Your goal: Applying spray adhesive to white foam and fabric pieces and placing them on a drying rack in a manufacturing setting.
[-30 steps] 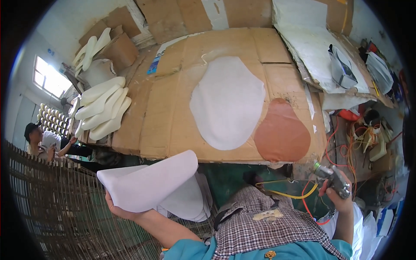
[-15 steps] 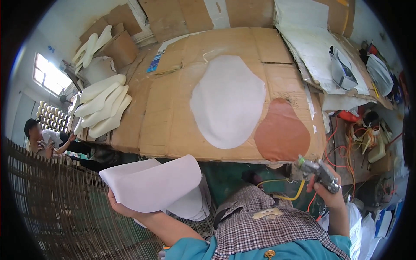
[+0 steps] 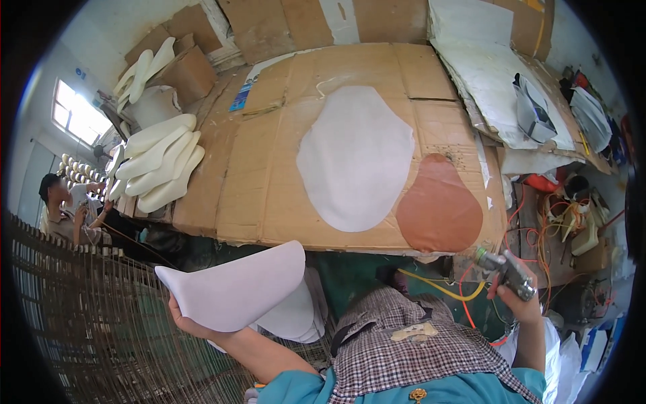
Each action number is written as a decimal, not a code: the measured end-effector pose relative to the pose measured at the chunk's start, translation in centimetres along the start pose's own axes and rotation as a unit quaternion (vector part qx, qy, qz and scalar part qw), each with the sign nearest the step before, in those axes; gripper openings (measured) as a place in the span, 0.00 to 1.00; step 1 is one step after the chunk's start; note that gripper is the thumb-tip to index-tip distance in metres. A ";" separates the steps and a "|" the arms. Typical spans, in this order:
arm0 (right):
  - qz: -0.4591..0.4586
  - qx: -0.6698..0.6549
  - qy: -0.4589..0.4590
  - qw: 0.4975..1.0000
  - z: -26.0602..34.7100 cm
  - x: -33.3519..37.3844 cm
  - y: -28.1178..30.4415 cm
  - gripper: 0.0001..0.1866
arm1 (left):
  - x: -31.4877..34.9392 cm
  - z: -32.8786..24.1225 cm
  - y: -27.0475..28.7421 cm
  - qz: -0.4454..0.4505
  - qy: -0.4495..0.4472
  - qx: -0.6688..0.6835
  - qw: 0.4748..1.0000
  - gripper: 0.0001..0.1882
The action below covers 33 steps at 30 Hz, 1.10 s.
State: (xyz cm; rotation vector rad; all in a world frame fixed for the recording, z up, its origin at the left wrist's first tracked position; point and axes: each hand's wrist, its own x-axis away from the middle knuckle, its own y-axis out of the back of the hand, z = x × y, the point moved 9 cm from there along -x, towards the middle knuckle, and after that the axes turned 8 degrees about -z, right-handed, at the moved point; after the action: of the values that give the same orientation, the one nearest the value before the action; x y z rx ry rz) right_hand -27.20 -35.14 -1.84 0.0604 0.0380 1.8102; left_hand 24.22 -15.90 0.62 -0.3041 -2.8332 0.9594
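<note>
Head view. Count: one white foam sheet (image 3: 235, 289) in hand; a stack of further white sheets (image 3: 296, 316) just below it, number not readable; one spray gun (image 3: 506, 272); one white oval patch (image 3: 355, 158) and one reddish-brown patch (image 3: 439, 209) on the cardboard-covered table (image 3: 229, 195); roughly six cream shoe-shaped pieces (image 3: 158, 165) piled at the table's left edge.

Left hand (image 3: 192, 324): fingers closed under the foam sheet's lower edge, gripping it; the sheet is curled, raised above the wire rack (image 3: 87, 316), in front of the table. Forearm runs from the lower centre up and to the left.

Right hand (image 3: 515, 299): clamped on the spray gun's grip, nozzle pointing up-left toward the table's near edge. Forearm nearly vertical. Hoses (image 3: 457, 293) trail from the gun.

Hands well apart.
</note>
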 end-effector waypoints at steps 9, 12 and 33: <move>-0.027 -0.010 0.005 1.000 -0.2 0.2 1.3 0.29 | 0.5 1.0 -1.5 -0.008 0.025 0.013 1.000 0.20; -0.030 -0.041 -0.002 0.999 -0.2 1.2 1.2 0.30 | 0.6 0.6 -1.1 -0.022 0.002 -0.002 1.000 0.20; 0.025 0.066 -0.019 0.997 0.0 3.9 2.4 0.29 | 0.6 1.5 -2.1 0.002 0.047 0.025 0.999 0.22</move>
State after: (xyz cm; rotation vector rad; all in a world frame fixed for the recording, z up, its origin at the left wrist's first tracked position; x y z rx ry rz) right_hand -30.43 -31.88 -1.63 0.1904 0.1304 1.8539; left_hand 23.07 -18.24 0.75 -0.3398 -2.7201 0.9869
